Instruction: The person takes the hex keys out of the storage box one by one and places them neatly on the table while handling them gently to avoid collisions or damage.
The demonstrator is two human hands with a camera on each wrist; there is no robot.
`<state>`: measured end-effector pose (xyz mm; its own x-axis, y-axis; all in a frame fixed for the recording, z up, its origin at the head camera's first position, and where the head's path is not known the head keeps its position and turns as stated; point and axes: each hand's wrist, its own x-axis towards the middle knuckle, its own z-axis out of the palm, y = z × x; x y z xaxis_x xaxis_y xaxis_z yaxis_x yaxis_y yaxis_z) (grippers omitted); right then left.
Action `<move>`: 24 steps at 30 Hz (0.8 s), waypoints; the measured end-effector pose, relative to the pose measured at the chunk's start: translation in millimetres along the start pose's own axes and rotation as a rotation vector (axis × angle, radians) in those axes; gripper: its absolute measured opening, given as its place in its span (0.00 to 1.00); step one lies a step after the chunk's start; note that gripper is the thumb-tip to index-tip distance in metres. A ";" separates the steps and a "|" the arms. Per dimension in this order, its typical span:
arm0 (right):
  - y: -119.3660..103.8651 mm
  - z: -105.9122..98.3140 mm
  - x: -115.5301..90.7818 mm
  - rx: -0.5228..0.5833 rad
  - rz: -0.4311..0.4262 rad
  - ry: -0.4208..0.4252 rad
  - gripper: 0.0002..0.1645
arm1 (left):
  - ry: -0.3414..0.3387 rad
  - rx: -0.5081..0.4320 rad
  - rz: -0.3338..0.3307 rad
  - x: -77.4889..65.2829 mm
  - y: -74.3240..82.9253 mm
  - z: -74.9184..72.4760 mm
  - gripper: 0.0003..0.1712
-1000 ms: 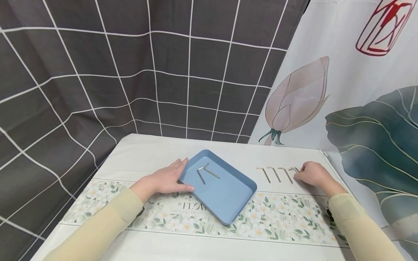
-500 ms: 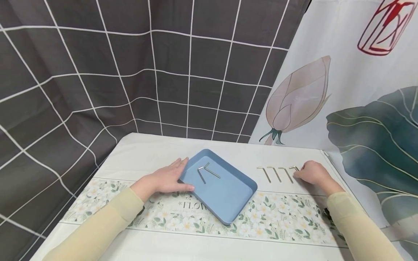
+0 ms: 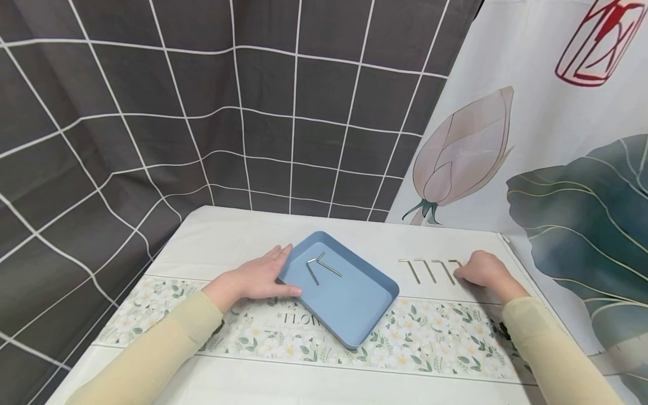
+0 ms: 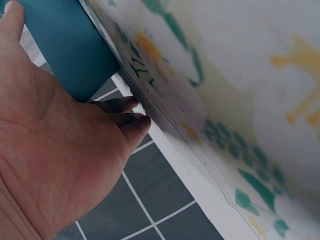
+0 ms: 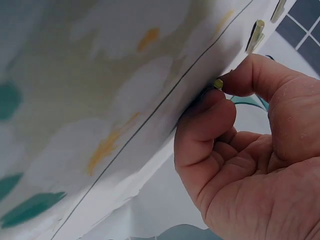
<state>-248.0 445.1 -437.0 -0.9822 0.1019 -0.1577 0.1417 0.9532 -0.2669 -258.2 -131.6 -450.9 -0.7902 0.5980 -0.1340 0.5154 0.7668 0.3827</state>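
A blue rectangular tray [image 3: 349, 304] lies at an angle on the table, with two L-shaped hex keys inside: one hex key [image 3: 313, 273] at the left and another hex key [image 3: 331, 266] beside it. My left hand [image 3: 260, 277] touches the tray's left corner, fingers extended and thumb along the near rim. To the right, several hex keys stand in a row, such as this hex key [image 3: 409, 271]. At the row's right end, my right hand [image 3: 483, 269] pinches a hex key [image 5: 218, 84] between thumb and index finger. Most of its long arm is hidden by the hand.
A white tablecloth [image 3: 243, 233] with a floral band covers the table. Behind it hangs a dark grid-patterned curtain [image 3: 324, 140]; a white curtain with a flower print [image 3: 455, 152] hangs at the right, close to my right hand.
The pinched hex key has turned slightly and now lies nearly parallel with the others in the row. My right forearm has shifted a little left. My left hand and the tray have stayed put.
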 end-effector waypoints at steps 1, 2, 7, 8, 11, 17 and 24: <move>-0.1 -0.1 0.4 -0.006 0.001 0.000 0.14 | 0.000 0.000 -0.001 0.0 0.1 0.1 0.78; 0.0 0.3 0.9 -0.008 0.001 -0.001 0.13 | 0.000 0.000 -0.001 0.0 0.1 0.1 0.78; -0.1 1.9 1.2 -0.018 -0.002 0.005 0.13 | 0.003 0.005 -0.006 0.7 -0.7 1.3 0.78; -0.1 2.1 1.2 -0.019 -0.001 0.006 0.13 | 0.004 0.005 -0.006 0.9 -0.6 1.5 0.78; -0.1 2.2 0.8 -0.018 0.004 0.005 0.13 | 0.001 0.004 -0.011 0.8 -0.3 1.5 0.78; 0.7 2.2 1.0 -0.013 0.000 -0.004 0.13 | -0.002 -0.001 -0.019 0.2 0.9 0.8 0.77; 1.7 1.2 0.8 -0.024 -0.009 -0.008 0.14 | 0.002 0.005 -0.009 0.4 0.7 0.8 0.77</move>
<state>-248.5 446.4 -438.8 -0.9824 0.0911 -0.1630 0.1298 0.9607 -0.2455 -258.0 -130.7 -451.4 -0.7958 0.5903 -0.1354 0.5096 0.7735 0.3769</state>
